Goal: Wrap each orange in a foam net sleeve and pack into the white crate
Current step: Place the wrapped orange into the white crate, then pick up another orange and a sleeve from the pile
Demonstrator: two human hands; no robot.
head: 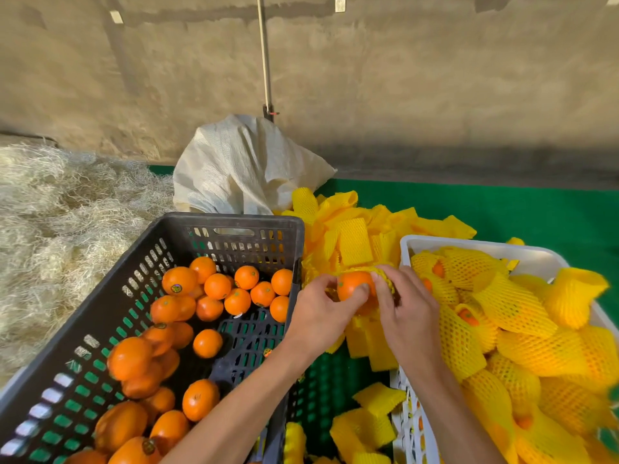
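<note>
Both hands (pixel 361 306) grip one orange (pixel 351 283), apparently half-sleeved, over green matting (pixel 536 212) before a bare wall (pixel 402 78).

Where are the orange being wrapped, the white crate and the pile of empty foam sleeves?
orange (pixel 351 285), head view, on its bare front face between the hands.
white crate (pixel 475 244), head view, on its far rim.
empty foam sleeves (pixel 355 242), head view, on a flat sleeve atop the pile.

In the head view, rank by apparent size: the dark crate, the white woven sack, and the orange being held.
1. Dark crate, largest, though it sits nearest the camera.
2. White woven sack, farther back, so its true size is unsure.
3. Orange held by both hands, clearly smallest.
</note>
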